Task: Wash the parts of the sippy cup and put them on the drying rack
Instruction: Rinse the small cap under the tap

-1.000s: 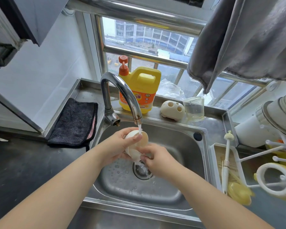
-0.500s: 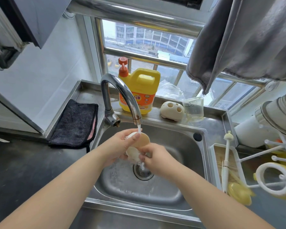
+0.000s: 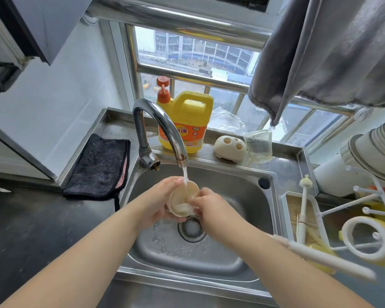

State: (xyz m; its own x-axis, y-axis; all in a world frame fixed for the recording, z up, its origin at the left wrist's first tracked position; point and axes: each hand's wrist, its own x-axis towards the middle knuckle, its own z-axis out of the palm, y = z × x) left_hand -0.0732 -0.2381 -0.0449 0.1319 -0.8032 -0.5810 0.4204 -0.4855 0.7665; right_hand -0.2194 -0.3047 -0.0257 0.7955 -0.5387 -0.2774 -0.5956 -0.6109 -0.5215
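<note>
Two hands meet over the steel sink (image 3: 242,192), both on one cream cup part (image 3: 182,202) held just under the faucet (image 3: 162,127), above the drain (image 3: 192,228). The part is a shallow round piece tipped on its side, its open mouth facing toward the camera and slightly right, its short axis running roughly from the left palm toward the right hand; the thin stream of water lands on its upper rim. The left hand (image 3: 158,203) cups it from behind with curled fingers, hiding its back and base. The right hand (image 3: 211,207) grips the near right edge, fingertips reaching inside the mouth, though what they do there is hard to make out. On the ledge behind stand one yellow detergent jug (image 3: 187,123), one cream lid with two holes (image 3: 230,147) and one clear cup (image 3: 258,146). At right, the white drying rack (image 3: 365,238) is cut off by the frame edge and blurred; one bottle brush (image 3: 303,210) stands in it. One dark cloth (image 3: 98,167) lies on the table at left.
</note>
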